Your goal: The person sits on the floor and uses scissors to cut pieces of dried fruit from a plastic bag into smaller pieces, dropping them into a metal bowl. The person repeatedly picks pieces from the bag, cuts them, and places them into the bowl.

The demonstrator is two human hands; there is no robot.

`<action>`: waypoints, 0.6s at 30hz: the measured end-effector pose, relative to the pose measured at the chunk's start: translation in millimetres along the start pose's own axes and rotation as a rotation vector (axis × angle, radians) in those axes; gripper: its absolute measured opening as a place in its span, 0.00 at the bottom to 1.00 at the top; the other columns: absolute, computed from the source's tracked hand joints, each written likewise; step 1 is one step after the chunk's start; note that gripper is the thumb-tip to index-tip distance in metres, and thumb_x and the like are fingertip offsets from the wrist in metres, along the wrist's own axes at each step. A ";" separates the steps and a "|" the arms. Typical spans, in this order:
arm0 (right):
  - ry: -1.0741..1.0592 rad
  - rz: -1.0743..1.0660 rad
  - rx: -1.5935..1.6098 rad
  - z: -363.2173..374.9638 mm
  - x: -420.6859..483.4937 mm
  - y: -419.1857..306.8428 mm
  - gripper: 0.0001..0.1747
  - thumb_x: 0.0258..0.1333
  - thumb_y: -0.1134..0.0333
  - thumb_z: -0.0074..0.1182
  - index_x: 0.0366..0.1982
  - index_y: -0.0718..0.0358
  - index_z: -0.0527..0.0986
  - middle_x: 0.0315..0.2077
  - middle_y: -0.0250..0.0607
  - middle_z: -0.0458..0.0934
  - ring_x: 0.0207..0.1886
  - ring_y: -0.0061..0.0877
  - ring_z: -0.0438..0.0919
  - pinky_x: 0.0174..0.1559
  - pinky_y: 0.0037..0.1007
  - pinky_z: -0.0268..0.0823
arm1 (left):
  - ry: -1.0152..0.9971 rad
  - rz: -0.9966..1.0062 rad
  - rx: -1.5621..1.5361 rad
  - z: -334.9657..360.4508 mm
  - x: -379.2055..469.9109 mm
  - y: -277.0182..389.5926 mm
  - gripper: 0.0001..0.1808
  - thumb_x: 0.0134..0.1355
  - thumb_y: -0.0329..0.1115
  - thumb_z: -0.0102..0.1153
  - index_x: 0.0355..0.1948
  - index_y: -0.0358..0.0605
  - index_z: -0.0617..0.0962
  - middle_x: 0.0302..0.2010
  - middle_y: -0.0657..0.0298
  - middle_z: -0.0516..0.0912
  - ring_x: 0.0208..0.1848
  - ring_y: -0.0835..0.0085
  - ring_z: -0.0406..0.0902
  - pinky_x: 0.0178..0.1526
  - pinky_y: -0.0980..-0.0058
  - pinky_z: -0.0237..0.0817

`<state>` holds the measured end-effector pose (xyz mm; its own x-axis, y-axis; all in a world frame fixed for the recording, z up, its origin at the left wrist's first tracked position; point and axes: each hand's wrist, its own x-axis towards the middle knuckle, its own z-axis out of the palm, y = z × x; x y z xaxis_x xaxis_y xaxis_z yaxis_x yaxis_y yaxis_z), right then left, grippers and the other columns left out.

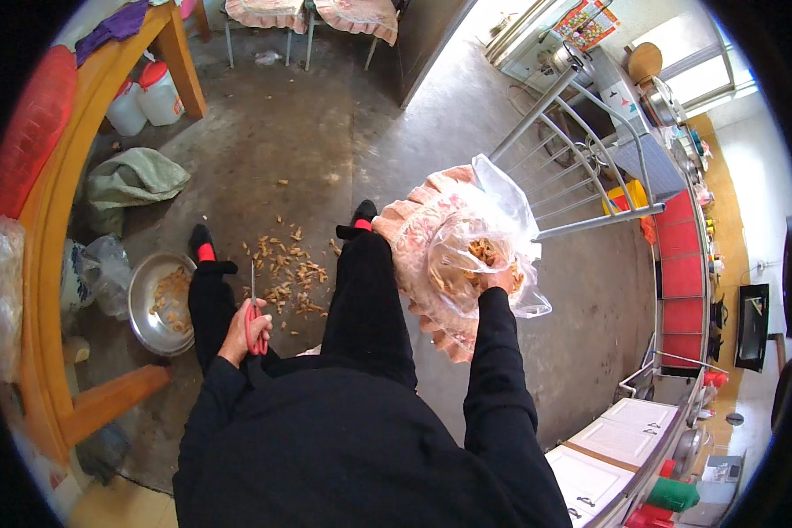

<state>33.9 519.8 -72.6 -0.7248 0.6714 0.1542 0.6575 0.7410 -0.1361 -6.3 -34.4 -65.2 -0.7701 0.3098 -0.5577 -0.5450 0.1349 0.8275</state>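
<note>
My left hand [245, 330] is closed around the handles of red-handled scissors [257, 340], whose blades point away from me over the floor. My right hand [498, 278] reaches into a clear plastic bag [452, 247] of brown dried pieces [482, 251]; its fingers are hidden among them, so its grip cannot be told. The bag rests on a pink frilled cushion [412, 244] on a metal-framed chair. Many small brown pieces [294, 267] lie scattered on the floor between my feet. Beside my left leg stands a steel basin [144, 330] with pale brown pieces in it.
An orange wooden table frame [46, 264] runs along the left, with a pale green sack [138, 175], white containers with red lids [160, 92] and a plastic bag [109, 274] nearby. The chair's metal backrest [584, 142] rises at the right. Cabinets [640, 422] line the right wall.
</note>
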 end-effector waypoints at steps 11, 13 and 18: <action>-0.164 0.105 0.098 -5.7 -3.1 -20.0 0.21 0.35 0.53 0.66 0.31 0.59 0.80 0.28 0.48 0.82 0.34 0.41 0.81 0.37 0.37 0.71 | 0.027 -0.011 0.047 -1.6 -1.2 -2.8 0.20 0.57 0.31 0.55 0.49 0.39 0.67 0.24 0.62 0.76 0.18 0.77 0.73 0.21 0.78 0.66; -0.192 0.123 0.167 -8.9 2.5 -23.1 0.21 0.35 0.52 0.66 0.31 0.59 0.80 0.28 0.48 0.82 0.34 0.40 0.81 0.37 0.37 0.71 | 0.036 0.015 0.024 -3.0 -0.8 -3.6 0.19 0.57 0.31 0.55 0.48 0.40 0.67 0.24 0.62 0.75 0.18 0.78 0.73 0.21 0.78 0.66; -0.025 0.183 0.618 45.0 10.6 37.3 0.14 0.39 0.68 0.65 0.32 0.65 0.78 0.28 0.43 0.82 0.30 0.33 0.81 0.33 0.33 0.73 | -0.030 0.052 0.006 -0.1 14.3 -14.5 0.18 0.57 0.31 0.55 0.47 0.41 0.67 0.22 0.62 0.75 0.17 0.77 0.72 0.21 0.77 0.66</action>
<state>41.4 554.7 -120.1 -0.6219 0.7813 0.0529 0.5366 0.4744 -0.6979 -9.4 -32.0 -85.2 -0.7868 0.3449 -0.5119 -0.5024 0.1238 0.8557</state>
